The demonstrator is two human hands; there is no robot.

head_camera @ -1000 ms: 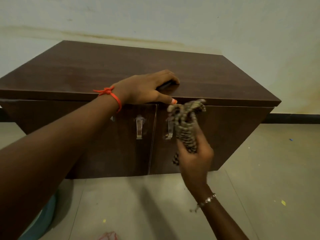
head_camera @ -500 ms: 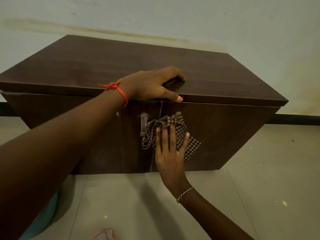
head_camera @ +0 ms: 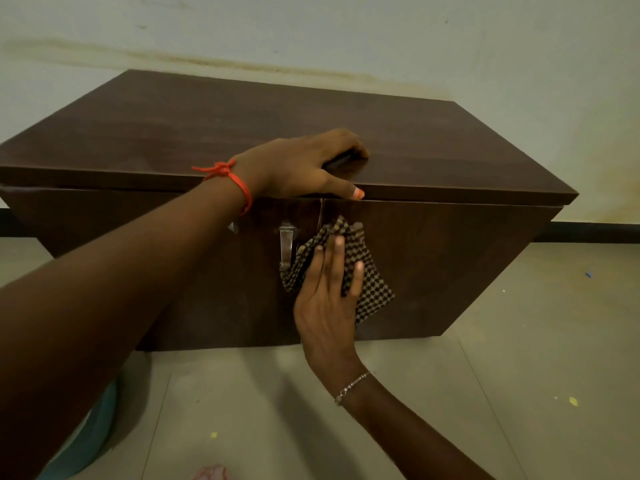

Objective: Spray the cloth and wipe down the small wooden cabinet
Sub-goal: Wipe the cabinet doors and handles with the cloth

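I have the right hand (head_camera: 325,306) flat against the front of the cabinet (head_camera: 450,265), a little below the middle of the frame, its fingers (head_camera: 337,258) stretched out and pressing the checked cloth (head_camera: 375,292) to the wood rather than gripping it. The cloth lies over the seam between the two doors and spreads to the lower right of the palm, its long axis slanting from upper left to lower right. Just left of it stands the metal handle (head_camera: 286,247) of the left door, upright, and the cloth's edge touches or nearly touches it. The right door's handle I cannot see; I judge that it is under the cloth. The left hand (head_camera: 298,168) rests on the front edge of the top, fingers curled over something dark that I cannot make out, thumb down over the lip. The unwiped door panel runs away to the right of the cloth, so the right hand is the nearer one. No spray bottle is in view. The cabinet's left end is hidden behind the left forearm.
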